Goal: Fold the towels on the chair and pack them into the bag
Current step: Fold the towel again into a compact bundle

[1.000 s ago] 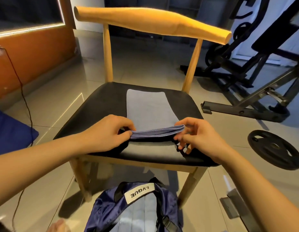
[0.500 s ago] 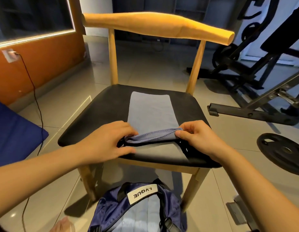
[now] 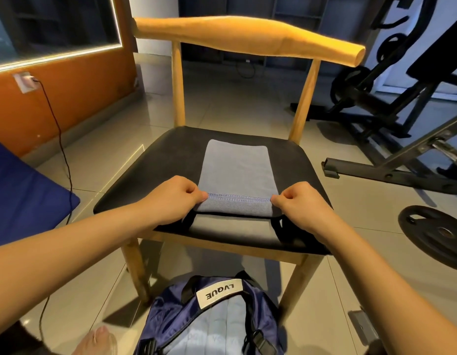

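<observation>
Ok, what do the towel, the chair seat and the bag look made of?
The towel looks like soft matte grey-blue cloth, with a stitched hem. The chair seat is black and smooth with faint sheen, probably faux leather. The bag is navy, glossy, creased: likely nylon.

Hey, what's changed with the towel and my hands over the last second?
The left hand and right hand have closed into pinches on the towel at its near corners and lifted its hem off the chair, starting to fold it away. Its far end and the bag stayed put.
</observation>
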{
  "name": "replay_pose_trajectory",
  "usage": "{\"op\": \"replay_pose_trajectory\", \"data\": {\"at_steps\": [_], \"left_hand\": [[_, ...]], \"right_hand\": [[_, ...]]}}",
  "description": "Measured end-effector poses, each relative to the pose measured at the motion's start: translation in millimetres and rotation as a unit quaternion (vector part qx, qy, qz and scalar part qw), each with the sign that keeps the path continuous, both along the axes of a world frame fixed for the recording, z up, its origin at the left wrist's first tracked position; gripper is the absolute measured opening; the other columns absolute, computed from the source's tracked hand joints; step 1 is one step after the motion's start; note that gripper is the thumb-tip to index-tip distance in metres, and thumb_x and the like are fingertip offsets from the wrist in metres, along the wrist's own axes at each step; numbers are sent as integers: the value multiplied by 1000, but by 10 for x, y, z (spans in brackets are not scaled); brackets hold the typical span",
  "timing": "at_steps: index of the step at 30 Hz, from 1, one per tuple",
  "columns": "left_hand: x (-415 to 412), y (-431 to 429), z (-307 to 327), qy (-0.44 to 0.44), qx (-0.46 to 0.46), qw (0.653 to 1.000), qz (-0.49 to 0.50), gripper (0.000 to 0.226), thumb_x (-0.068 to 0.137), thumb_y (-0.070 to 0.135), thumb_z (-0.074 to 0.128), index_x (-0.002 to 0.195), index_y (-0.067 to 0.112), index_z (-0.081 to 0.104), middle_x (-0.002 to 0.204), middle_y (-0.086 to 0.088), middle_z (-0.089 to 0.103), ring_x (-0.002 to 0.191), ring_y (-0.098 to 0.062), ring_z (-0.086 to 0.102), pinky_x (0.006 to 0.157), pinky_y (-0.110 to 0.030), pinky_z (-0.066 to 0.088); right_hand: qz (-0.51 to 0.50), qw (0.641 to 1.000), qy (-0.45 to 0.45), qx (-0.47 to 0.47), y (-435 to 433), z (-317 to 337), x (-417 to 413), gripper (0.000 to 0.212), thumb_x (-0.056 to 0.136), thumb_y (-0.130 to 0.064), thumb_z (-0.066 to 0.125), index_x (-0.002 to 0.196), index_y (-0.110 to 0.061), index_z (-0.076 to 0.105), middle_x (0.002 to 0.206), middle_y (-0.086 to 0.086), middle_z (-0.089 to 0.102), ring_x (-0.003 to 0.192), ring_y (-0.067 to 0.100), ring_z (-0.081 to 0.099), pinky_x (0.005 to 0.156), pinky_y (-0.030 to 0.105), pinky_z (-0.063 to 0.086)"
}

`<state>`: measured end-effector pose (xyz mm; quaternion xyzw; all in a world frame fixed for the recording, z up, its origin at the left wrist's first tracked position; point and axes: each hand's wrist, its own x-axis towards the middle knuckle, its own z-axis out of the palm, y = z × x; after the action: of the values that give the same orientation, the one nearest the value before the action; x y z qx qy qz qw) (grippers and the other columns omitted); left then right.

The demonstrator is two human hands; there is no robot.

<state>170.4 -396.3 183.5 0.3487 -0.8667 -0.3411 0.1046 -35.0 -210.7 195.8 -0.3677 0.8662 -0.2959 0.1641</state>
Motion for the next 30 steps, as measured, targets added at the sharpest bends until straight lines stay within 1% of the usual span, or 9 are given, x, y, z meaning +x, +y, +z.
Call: {"op": "replay_pose_trajectory", "data": {"at_steps": [5, 8, 12, 15, 17, 21, 25, 27, 30], "left_hand": [[-99, 15, 25, -44, -42, 998, 22, 43, 99, 45, 59, 83, 8, 74, 69, -11, 61, 63, -17, 59, 59, -26, 44], [-74, 28, 46, -9, -82, 996, 24, 24, 95, 39, 68, 85, 17, 67, 73, -1, 66, 66, -14, 62, 61, -29, 51], [5, 59, -41, 103, -192, 974, -62, 8, 93, 19, 71, 90, 26, 69, 87, 9, 62, 82, -10, 59, 78, -37, 58], [74, 36, -150, 107, -271, 949, -122, 16, 98, 18, 64, 104, 25, 77, 99, 11, 62, 93, -9, 56, 82, -35, 56], [135, 9, -172, 99, -298, 937, -151, 23, 100, 24, 57, 112, 25, 76, 105, 13, 63, 98, -7, 54, 84, -32, 53], [226, -59, -188, 61, -302, 934, -183, 44, 95, 56, 49, 123, 31, 71, 115, 20, 60, 105, -3, 52, 90, -29, 47], [216, -60, -139, 65, -284, 943, -164, 59, 96, 71, 32, 121, 33, 71, 111, 22, 62, 102, -2, 53, 87, -29, 50], [213, -51, -101, 76, -258, 951, -150, 49, 96, 63, 40, 119, 33, 72, 105, 24, 63, 100, -2, 55, 86, -29, 51], [186, -43, -49, 82, -144, 979, -120, 16, 98, 41, 60, 109, 39, 70, 93, 21, 67, 96, -2, 61, 84, -26, 53]], "right_hand": [[-22, 995, 99, 20, -44, -59, 77, 39, 93, -34, 63, 62, -14, 53, 55, 1, 47, 52, 19, 44, 53, 30, 37], [-4, 983, 184, -27, -8, -74, 101, 25, 91, -37, 68, 77, -21, 58, 72, -5, 59, 64, 13, 55, 56, 32, 48], [141, 942, 283, -113, 121, -144, 66, 4, 94, -27, 69, 94, -26, 66, 95, -11, 57, 83, 10, 55, 69, 30, 53], [199, 918, 328, -98, 207, -199, 15, 13, 97, -23, 64, 105, -22, 73, 102, -9, 63, 93, 14, 56, 73, 37, 56], [215, 915, 327, -93, 258, -202, -17, 21, 98, -26, 59, 111, -22, 74, 106, -11, 63, 95, 13, 56, 74, 34, 54], [237, 918, 311, -67, 311, -187, -59, 32, 94, -40, 64, 123, -26, 70, 113, -16, 60, 101, 7, 50, 78, 25, 47], [228, 928, 284, -72, 259, -136, -54, 26, 99, -35, 62, 122, -26, 72, 109, -14, 61, 97, 6, 49, 79, 24, 47], [230, 935, 261, -75, 251, -107, -66, 23, 101, -32, 60, 119, -25, 73, 103, -17, 59, 94, 5, 49, 79, 23, 45], [221, 952, 202, -69, 241, -97, -82, 18, 102, -30, 58, 109, -22, 73, 95, -15, 57, 89, 7, 55, 79, 31, 49]]}}
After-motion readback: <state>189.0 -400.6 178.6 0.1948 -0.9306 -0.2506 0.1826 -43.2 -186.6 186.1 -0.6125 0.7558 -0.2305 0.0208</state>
